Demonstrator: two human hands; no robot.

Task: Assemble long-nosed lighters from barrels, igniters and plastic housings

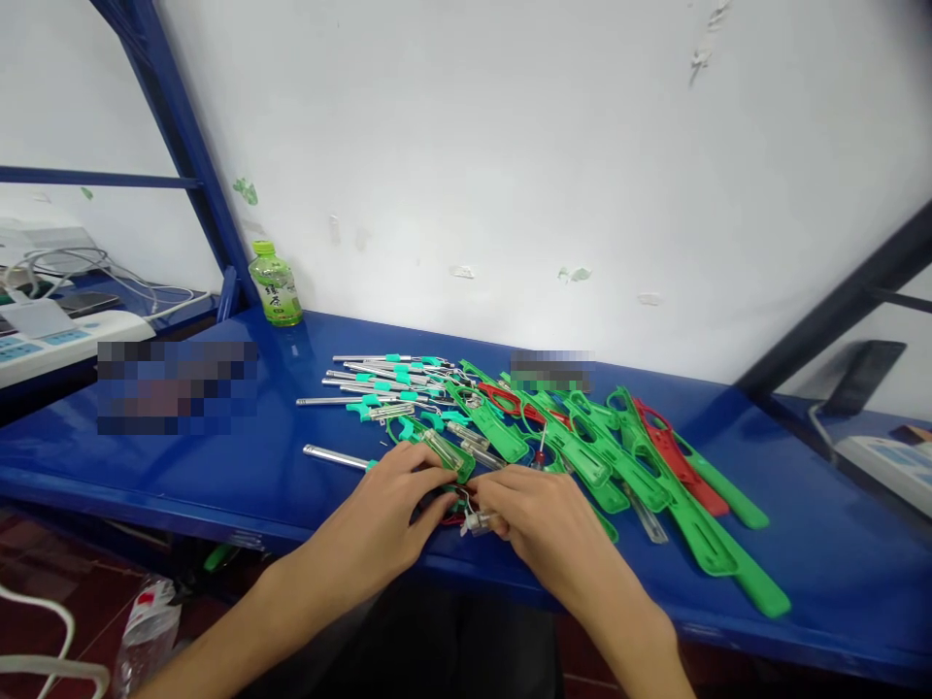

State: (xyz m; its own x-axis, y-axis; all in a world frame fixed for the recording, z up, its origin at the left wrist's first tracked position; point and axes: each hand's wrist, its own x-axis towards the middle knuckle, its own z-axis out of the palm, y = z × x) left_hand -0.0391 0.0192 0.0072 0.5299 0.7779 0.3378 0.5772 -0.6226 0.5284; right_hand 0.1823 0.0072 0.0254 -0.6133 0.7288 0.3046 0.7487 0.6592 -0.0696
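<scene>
My left hand and my right hand meet at the front edge of the blue bench. Both are closed around a small assembly of red and white wires with a silvery metal piece. My left fingers also lie on a green handle shell fitted with a metal tube. Just beyond my hands lies a pile of long green handle shells, two red ones among them, and a row of metal tubes with teal fittings.
A green drink bottle stands at the back left against the white wall. Blue frame posts rise at both sides. White devices with cables sit on the neighbouring benches left and right. A plastic bottle lies on the floor.
</scene>
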